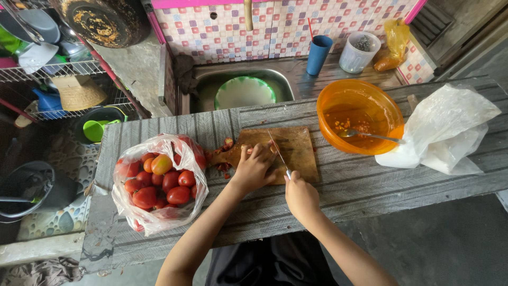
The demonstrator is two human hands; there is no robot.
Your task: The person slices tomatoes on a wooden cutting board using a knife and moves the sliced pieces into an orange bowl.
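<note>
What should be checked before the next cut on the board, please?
1. Left hand pressing the tomato piece on the cutting board: ok.
2. Left fingertips tucked away from the blade: cannot tell.
3. Right hand gripping the knife handle: ok.
4. Board lying flat on the wooden table: ok.
5. Orange bowl close by for cut pieces: ok.
6. Bag of tomatoes beside the board: ok.

Clear tomato bag (pixel 159 182) left, white bag (pixel 447 130) right.
</note>
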